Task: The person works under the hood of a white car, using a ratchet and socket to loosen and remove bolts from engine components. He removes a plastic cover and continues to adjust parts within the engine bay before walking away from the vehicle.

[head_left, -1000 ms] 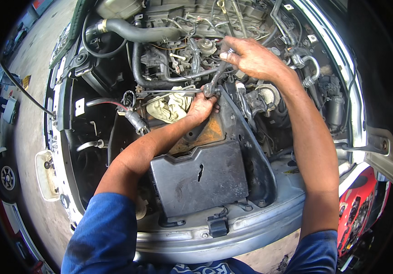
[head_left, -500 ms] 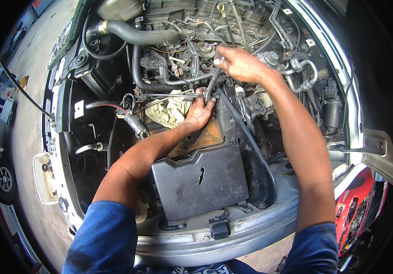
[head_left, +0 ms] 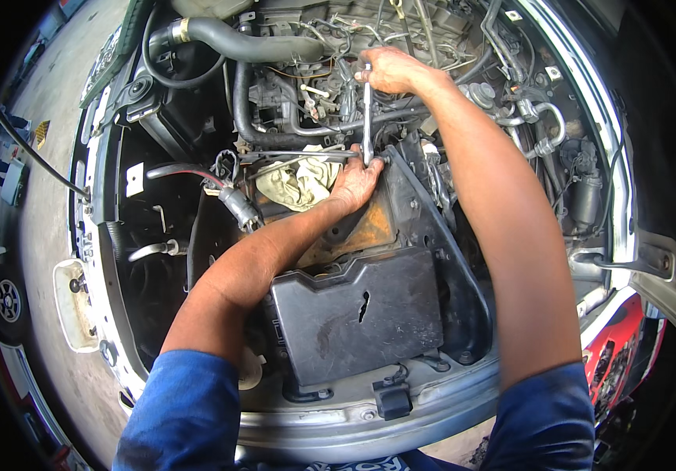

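A long shiny metal wrench (head_left: 368,118) stands nearly upright in the picture, over the engine bay. My right hand (head_left: 394,72) is closed around its far end, fingers curled over the handle. At its near end my left hand (head_left: 356,187) is closed, thumb and fingers about the wrench's head. What the head sits on is hidden by those fingers. A pale yellow cloth (head_left: 300,182) lies crumpled just left of my left hand. A thin metal rod (head_left: 287,155) runs across behind the cloth toward my left fingers.
A black plastic box cover (head_left: 358,318) with a torn hole lies in front, beside a dark sloping bracket (head_left: 440,235). A thick grey hose (head_left: 252,41) and metal pipes cross the far side. A connector on a cable (head_left: 236,206) lies at left. The front body edge (head_left: 314,420) is nearest.
My right hand has moved away and slightly left, swinging the wrench's far end so it stands straighter. My left hand stays at its near end. The whole view has shifted slightly.
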`<state>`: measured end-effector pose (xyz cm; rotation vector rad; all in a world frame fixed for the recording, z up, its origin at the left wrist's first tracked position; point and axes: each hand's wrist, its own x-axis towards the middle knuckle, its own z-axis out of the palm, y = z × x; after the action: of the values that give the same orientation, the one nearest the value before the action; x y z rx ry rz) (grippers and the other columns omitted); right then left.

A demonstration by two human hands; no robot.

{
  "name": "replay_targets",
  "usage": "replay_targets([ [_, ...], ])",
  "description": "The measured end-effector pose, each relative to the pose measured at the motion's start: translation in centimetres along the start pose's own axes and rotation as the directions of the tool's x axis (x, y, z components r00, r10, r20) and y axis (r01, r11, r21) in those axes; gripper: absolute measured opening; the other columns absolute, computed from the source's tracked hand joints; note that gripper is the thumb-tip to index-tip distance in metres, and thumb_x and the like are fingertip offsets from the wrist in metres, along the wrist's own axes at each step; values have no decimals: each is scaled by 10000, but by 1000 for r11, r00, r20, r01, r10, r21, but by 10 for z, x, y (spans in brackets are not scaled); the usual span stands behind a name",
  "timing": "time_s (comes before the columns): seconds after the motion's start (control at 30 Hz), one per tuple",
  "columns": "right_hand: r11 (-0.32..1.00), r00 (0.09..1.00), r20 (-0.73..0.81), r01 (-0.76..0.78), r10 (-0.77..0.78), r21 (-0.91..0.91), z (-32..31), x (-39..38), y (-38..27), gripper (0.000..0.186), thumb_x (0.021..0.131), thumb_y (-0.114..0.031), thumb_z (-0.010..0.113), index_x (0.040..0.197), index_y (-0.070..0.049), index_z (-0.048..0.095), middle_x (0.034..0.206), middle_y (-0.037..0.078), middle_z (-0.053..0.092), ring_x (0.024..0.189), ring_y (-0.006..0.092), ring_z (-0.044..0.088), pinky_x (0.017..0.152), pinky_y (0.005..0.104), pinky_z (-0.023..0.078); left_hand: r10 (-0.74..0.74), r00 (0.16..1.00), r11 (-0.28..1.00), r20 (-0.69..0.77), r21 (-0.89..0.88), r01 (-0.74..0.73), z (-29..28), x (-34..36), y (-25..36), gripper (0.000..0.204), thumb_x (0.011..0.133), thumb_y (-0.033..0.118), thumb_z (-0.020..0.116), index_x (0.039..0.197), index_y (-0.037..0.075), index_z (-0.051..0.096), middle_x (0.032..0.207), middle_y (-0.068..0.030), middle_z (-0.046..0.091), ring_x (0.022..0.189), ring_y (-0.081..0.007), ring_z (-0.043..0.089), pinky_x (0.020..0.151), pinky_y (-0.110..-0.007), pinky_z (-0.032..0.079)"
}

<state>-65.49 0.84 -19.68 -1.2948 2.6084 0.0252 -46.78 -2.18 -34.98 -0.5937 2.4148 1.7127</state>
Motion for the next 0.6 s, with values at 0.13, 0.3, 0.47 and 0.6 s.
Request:
replay_targets([
  [0.13,993,993,-28,-115,116,38,9,12,-9,469,960,-348,648,1283,-8,626,1259,269,648,1238,408,585,1060,462,461,40,998,998,-46,48,-38,7,2,-3,927,934,539,565,1532,-108,276,1427,-365,496,1356,-454,482,1134,-427,378],
  [0.3,979,986,-29,159,-164,-127,-37,-46,-26,406,948,-325,664,1214,-18,642,1071,246,701,1069,413,658,935,490,513,98,995,994,-33,-53,-100,6,1,-4,610,955,329,632,1398,-2,377,1234,-350,603,1212,-489,567,1042,-481,433],
  [0.47,991,991,-27,131,-132,-29,-56,-148,-38,263,931,-219,702,1062,-9,615,907,222,694,920,412,698,810,491,558,317,948,948,-19,23,-316,6,2,-9,534,954,282,628,1355,106,323,1116,-301,642,1086,-490,624,956,-516,469],
  [0.6,953,955,-30,295,-294,68,-20,-209,-67,203,860,-74,681,1009,-33,550,780,211,651,768,405,686,709,489,569,386,921,920,-49,-53,-388,12,2,-16,486,951,232,632,1314,104,335,1080,-283,640,1060,-479,631,944,-501,481],
])
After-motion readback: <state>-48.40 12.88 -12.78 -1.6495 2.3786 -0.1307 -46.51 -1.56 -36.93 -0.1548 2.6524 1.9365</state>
